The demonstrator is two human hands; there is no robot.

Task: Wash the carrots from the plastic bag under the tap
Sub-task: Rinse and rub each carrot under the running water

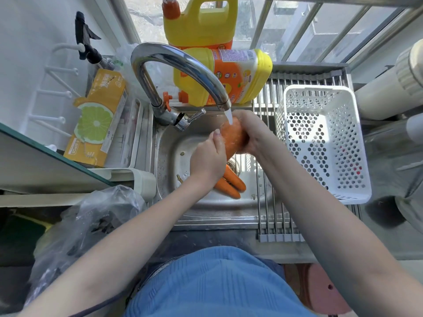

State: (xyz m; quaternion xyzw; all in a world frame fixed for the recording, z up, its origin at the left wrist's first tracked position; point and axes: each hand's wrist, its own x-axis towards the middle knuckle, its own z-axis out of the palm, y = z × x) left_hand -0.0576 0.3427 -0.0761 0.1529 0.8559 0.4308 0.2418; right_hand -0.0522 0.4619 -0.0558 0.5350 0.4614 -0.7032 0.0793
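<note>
Both hands hold one thick orange carrot over the steel sink. Water runs from the curved chrome tap onto the carrot's upper end. My right hand wraps around the carrot from the right. On its left side my left hand grips it, thumb raised along the carrot. Two more carrots lie in the sink bottom near the drain, partly hidden by my left wrist. A crumpled clear plastic bag sits on the counter at the lower left.
A white perforated basket stands on a roll-up drying rack over the sink's right side. Two yellow detergent jugs stand behind the tap. An orange box lies to the left. Window bars run along the back.
</note>
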